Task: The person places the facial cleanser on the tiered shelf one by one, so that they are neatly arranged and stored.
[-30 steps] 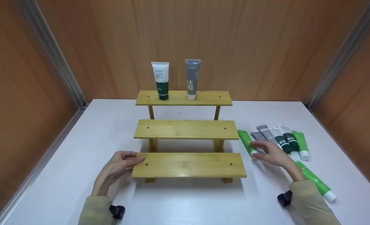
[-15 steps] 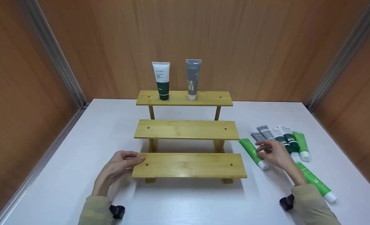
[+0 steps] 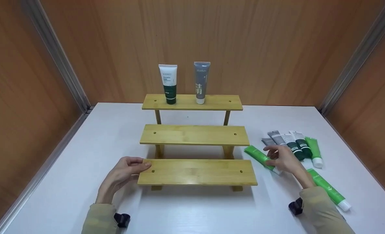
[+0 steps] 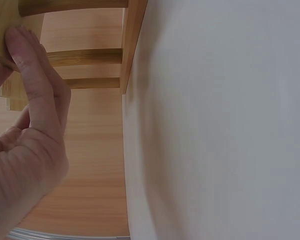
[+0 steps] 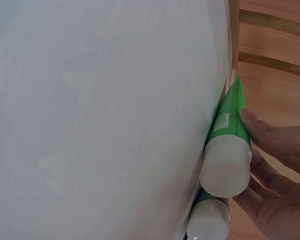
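A three-tier wooden display stand (image 3: 197,172) stands mid-table. My left hand (image 3: 122,174) holds the left end of its lowest board, thumb on top and fingers at the edge and underneath; the left wrist view shows this hand (image 4: 37,120) at the board too. Right of the stand, a green squeeze tube (image 3: 256,155) with a white cap lies on the table. My right hand (image 3: 285,159) pinches it, thumb on one side and fingers on the other. In the right wrist view the tube's cap (image 5: 225,167) faces the camera. Part of the fingertips is hidden.
On the top board stand a white-and-dark-green tube (image 3: 169,78) and a grey tube (image 3: 201,81). Beyond my right hand lie grey tubes (image 3: 276,137), white-and-green tubes (image 3: 301,146) and a green tube (image 3: 313,149). Another green tube (image 3: 328,188) lies beside the right forearm. Wooden panels enclose the table.
The green tube first slid toward me, away from the stand's middle board, then turned so its crimped end points farther left. My right hand drew back slightly, then closed on it. Left hand unchanged.
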A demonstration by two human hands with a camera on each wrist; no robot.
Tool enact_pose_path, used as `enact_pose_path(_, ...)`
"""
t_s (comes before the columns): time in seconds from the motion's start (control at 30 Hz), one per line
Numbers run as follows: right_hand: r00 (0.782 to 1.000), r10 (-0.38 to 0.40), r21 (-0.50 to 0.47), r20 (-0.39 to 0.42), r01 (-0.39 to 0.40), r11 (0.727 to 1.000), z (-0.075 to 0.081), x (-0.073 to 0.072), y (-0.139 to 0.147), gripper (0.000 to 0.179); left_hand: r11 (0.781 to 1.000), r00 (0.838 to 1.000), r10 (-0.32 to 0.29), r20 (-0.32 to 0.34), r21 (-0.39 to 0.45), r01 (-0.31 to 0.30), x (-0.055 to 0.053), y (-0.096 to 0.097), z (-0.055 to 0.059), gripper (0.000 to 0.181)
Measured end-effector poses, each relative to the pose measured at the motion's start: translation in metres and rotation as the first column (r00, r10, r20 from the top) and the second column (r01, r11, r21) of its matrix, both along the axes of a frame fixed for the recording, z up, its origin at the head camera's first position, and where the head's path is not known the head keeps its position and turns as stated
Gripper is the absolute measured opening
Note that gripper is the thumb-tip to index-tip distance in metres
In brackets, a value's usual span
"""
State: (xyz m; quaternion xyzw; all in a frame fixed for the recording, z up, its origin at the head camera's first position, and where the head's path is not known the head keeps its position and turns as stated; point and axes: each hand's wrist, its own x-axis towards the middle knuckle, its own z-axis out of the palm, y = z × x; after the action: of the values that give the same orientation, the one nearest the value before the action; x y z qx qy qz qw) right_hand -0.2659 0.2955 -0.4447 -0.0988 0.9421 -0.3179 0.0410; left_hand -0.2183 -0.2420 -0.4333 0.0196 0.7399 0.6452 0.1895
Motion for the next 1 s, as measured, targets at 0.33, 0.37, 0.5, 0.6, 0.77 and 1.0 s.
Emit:
enact_pose_path(0.33, 0.995, 0.018, 0.067, 0.102, -0.025, 0.997, 0.0023, -0.0027, -0.0010, 0.055, 1.000, 1.000, -0.018, -0.002, 0.001, 0.018, 0.0008, -0.0004, 0.0005, 0.035)
enact_pose_path(0.37, 0.994, 0.018, 0.070, 0.105, -0.026, 0.997, 0.0021, -0.0029, -0.0010, 0.056, 1.000, 1.000, -0.016, -0.002, -0.001, 0.016, 0.0007, -0.0004, 0.0005, 0.036)
enact_pose_path(0.5, 0.994, 0.013, 0.066, 0.113, -0.021, 0.998, 0.0015, -0.0030, -0.0004, 0.055, 1.000, 1.000, -0.002, 0.003, -0.013, 0.002, 0.0002, 0.0002, 0.0002, 0.039)
enact_pose_path(0.6, 0.993, 0.009, 0.061, 0.117, -0.016, 0.998, 0.0014, -0.0026, -0.0007, 0.054, 1.000, 1.000, 0.010, 0.008, -0.015, -0.010, -0.0001, 0.0006, -0.0002, 0.038)
enact_pose_path(0.77, 0.995, 0.003, 0.051, 0.101, -0.008, 0.999, 0.0011, -0.0023, -0.0016, 0.050, 1.000, 1.000, 0.014, 0.010, -0.025, -0.014, -0.0002, 0.0009, -0.0009, 0.040)
enact_pose_path(1.0, 0.996, -0.007, 0.038, 0.091, 0.003, 0.999, 0.0004, -0.0036, -0.0032, 0.050, 0.999, 1.000, 0.018, 0.007, -0.041, -0.018, -0.0007, 0.0010, 0.0003, 0.044)
